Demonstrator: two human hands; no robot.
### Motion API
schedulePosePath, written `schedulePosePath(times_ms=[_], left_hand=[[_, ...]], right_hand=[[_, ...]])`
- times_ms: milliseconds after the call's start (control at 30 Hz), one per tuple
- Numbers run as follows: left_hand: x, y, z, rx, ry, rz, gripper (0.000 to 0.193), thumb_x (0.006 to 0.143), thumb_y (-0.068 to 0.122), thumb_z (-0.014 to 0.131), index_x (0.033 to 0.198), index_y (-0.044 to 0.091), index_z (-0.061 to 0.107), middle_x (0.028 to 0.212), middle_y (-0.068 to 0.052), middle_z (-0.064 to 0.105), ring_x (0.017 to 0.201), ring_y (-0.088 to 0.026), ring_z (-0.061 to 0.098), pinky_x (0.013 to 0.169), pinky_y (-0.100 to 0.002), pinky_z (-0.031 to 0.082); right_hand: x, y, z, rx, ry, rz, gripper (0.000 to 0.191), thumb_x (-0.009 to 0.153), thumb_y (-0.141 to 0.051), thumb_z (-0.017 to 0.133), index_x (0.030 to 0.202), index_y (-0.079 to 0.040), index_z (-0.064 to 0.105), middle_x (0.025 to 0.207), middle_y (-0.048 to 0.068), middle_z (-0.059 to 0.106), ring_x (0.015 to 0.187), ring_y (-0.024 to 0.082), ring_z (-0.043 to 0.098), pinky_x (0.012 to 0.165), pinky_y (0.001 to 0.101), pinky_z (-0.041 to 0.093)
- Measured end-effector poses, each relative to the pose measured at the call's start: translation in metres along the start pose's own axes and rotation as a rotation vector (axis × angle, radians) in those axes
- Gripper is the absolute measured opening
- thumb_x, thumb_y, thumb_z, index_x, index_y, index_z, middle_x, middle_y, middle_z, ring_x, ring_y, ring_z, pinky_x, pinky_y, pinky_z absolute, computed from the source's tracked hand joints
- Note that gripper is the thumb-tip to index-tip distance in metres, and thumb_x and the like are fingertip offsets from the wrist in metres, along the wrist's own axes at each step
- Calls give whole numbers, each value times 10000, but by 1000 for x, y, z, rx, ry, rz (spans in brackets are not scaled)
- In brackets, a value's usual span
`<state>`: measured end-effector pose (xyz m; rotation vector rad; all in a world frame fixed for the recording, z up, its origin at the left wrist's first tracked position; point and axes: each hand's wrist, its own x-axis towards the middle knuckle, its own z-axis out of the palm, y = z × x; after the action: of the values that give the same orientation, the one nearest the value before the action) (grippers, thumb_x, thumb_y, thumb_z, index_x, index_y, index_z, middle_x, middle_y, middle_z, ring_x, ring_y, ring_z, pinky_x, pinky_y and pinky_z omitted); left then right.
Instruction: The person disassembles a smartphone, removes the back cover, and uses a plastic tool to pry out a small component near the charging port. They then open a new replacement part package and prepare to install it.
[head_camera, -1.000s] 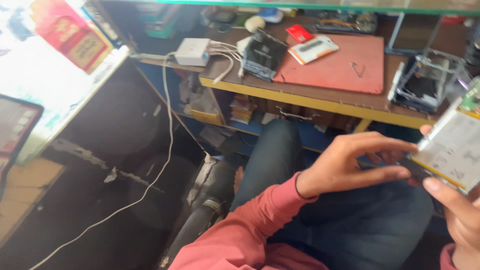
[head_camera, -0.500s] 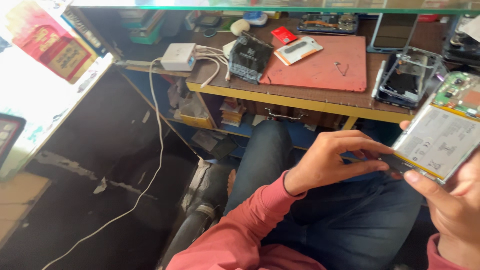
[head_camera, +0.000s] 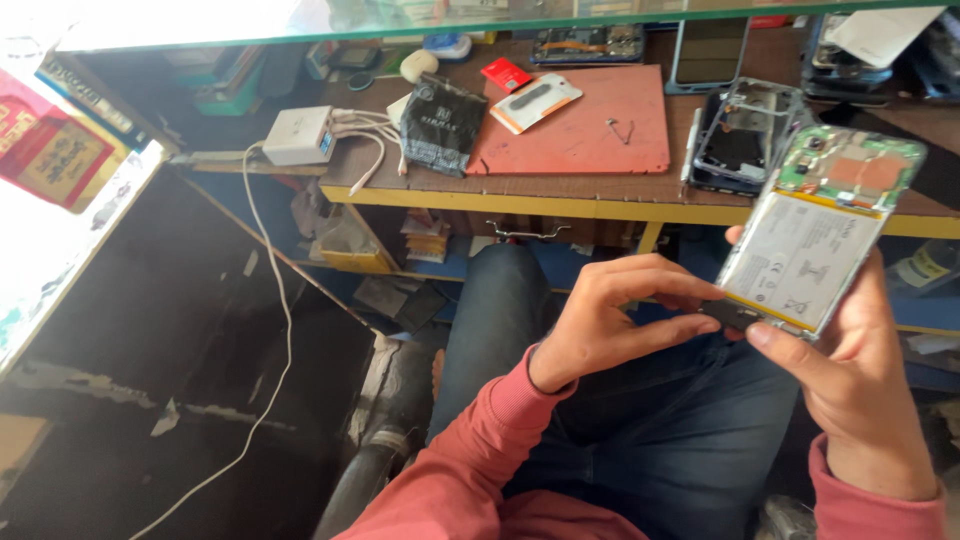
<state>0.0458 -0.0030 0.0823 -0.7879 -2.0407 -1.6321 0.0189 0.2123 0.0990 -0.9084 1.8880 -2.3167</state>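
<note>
Gripping nothing whole, the left hand (head_camera: 610, 320) is pressing its fingertips (head_camera: 712, 322) against the near-left corner of an opened phone (head_camera: 815, 235), while the right hand (head_camera: 860, 370) is cradling that phone from beneath, thumb along its near edge. The phone is hovering over the lap, battery side up. Farther off, on the surface (head_camera: 560, 190), a white charger (head_camera: 298, 135), dark pouch (head_camera: 440, 125) and red mat (head_camera: 580, 130) are lying.

A dark antistatic pouch (head_camera: 440, 125) and small red packet (head_camera: 507, 73) are seen on the bench; a red-and-yellow sign (head_camera: 50, 150) is noted far left.
</note>
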Motion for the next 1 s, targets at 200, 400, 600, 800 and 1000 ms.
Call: schedulePosePath(times_ms=[200, 400, 600, 800, 1000], left_hand=[[2, -1, 1, -76, -27, 59, 317, 904, 46, 837, 1204, 97, 749, 1001, -50, 736, 885, -127, 710, 803, -226, 575], [-1, -5, 6, -276, -21, -27, 275, 936, -8, 788, 1201, 48, 738, 1187, -90, 740, 972, -112, 710, 817, -232, 572], [0, -16, 9, -212, 58, -68, 267, 915, -24, 794, 1175, 12, 745, 1180, -99, 762, 895, -101, 684, 802, -249, 568], [3, -4, 9, -36, 96, 102, 288, 924, -16, 786, 1200, 32, 719, 1157, -88, 739, 847, -112, 700, 782, -230, 584], [8, 12, 12, 315, 32, 271, 363, 846, -13, 835, 1186, 57, 728, 1097, -67, 721, 941, -228, 696, 838, -317, 560]], right_hand=[[0, -2, 0, -9, -1, 17, 858, 822, 18, 661, 1584, -50, 273, 1509, 195, 539, 1233, 230, 639, 902, 323, 589], [-1, 1, -2, 72, -33, 17, 881, 830, 5, 661, 1600, -51, 237, 1540, 204, 529, 1319, 252, 618, 1024, 349, 574], [-6, 3, -11, 62, -36, 37, 875, 840, -8, 661, 1603, -67, 236, 1517, 185, 533, 1276, 241, 638, 962, 352, 616], [-5, 7, -12, 60, -48, 8, 905, 902, -67, 692, 1652, -87, 187, 1535, 169, 533, 1254, 212, 645, 900, 315, 618], [-7, 17, -13, 99, -63, 31, 981, 911, -98, 704, 1673, -104, 86, 1548, 166, 490, 1360, 234, 579, 1007, 348, 576]])
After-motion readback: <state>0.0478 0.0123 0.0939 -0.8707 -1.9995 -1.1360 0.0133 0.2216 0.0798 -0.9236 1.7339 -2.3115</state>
